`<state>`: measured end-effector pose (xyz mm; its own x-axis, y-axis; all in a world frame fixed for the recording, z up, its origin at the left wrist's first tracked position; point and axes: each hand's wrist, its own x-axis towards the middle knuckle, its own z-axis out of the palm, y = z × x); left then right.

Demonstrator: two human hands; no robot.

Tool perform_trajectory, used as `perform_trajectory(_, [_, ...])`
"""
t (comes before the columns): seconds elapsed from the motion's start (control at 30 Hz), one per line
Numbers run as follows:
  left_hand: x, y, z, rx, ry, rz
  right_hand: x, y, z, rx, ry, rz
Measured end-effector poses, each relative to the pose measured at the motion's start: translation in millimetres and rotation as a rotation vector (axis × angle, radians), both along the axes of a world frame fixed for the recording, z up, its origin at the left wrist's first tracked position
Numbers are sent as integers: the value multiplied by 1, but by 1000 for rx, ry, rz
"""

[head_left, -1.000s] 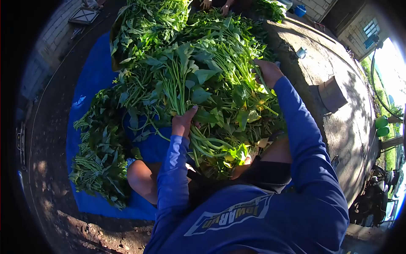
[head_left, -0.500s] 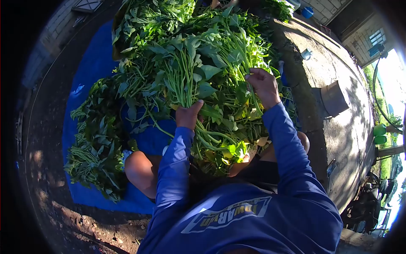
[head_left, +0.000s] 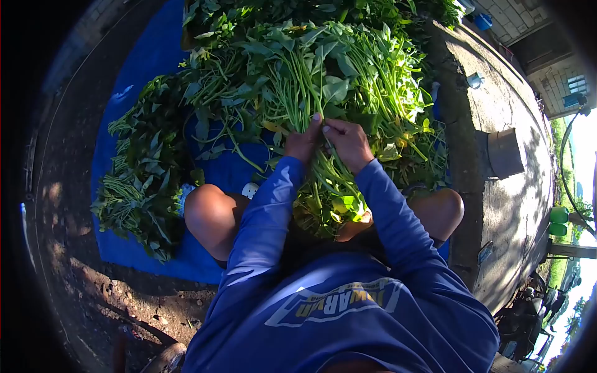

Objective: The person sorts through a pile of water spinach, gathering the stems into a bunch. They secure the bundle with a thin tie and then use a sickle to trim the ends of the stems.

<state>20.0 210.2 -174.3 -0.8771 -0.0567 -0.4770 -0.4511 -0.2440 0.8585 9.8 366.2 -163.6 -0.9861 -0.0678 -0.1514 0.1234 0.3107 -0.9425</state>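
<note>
A bunch of long-stemmed leafy greens (head_left: pixel 301 87) is gripped in my left hand (head_left: pixel 303 143), its leaves pointing away from me. My right hand (head_left: pixel 349 144) is right beside it, thumb and fingers pinched on a green stem at the bunch's edge. The stem ends (head_left: pixel 326 177) trail below both hands toward my lap. Under and beyond the hands lies a large heap of the same greens (head_left: pixel 388 81), sunlit on its right side. Most of my left fingers are hidden behind the stems.
Tied-looking bundles of greens (head_left: pixel 140 193) lie on a blue tarp (head_left: pixel 202 248) at the left. A concrete ledge (head_left: pixel 457 112) runs along the right, with a cylindrical container (head_left: pixel 504 152) on it. My bent knees (head_left: pixel 214 214) flank the work area.
My right hand has moved left with a stem, from apart to beside my left hand. The left hand has shifted slightly right and up, still holding the bunch. The view has tilted slightly.
</note>
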Motion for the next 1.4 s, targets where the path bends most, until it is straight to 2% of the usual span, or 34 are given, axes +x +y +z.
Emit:
perform_trajectory(0.03, [2,1,-3,-30,6,32,13,-12,19,-15,-179,-7])
perform_trajectory(0.1, [4,3,-12,-91,20,96,16,-19,-11,-46,75,-39])
perform_trajectory(0.17, [6,5,-19,72,18,138,23,-19,-19,-134,12,-127])
perform_trajectory(0.2, [8,7,-7,133,6,155,26,-21,-16,-176,-15,-175])
perform_trajectory(0.27, [3,9,-12,246,33,171,23,-20,-26,-48,-9,-47])
perform_trajectory(0.3, [-7,8,-31,296,58,168,25,-16,-35,16,-25,10])
perform_trajectory(0.33, [-8,6,-53,345,59,167,26,-11,-31,-24,35,91])
perform_trajectory(0.4, [-15,-13,-46,253,-105,165,18,17,-3,-333,-175,217])
perform_trajectory(0.43, [-22,-17,-40,395,-23,169,11,35,20,-288,-84,86])
perform_trajectory(0.47, [-20,-25,-18,411,22,108,4,53,42,-240,9,-39])
perform_trajectory(0.53, [-20,-45,-4,459,114,54,11,79,78,16,153,-148])
perform_trajectory(0.63, [-15,-53,30,415,239,66,43,88,98,36,172,-26])
perform_trajectory(0.7, [-7,-51,46,405,264,110,69,80,103,148,188,86])
perform_trajectory(0.83, [1,-46,56,367,298,101,85,55,91,120,351,206])
perform_trajectory(0.9, [6,-41,61,375,320,72,82,45,90,122,438,353])
perform_trajectory(1.03, [8,-39,57,405,327,40,78,33,82,253,403,593])
perform_trajectory(1.1, [6,-44,53,389,313,26,75,35,74,198,403,634])
perform_trajectory(1.23, [10,-42,56,358,296,54,72,35,63,248,415,683])
perform_trajectory(1.3, [7,-44,60,279,281,58,58,48,69,-18,165,397])
perform_trajectory(1.33, [7,-43,61,267,281,87,40,62,68,-16,141,180])
perform_trajectory(1.37, [6,-42,62,254,280,120,13,83,59,69,130,-26])
perform_trajectory(1.4, [5,-46,59,212,242,123,-10,103,54,262,217,-218])
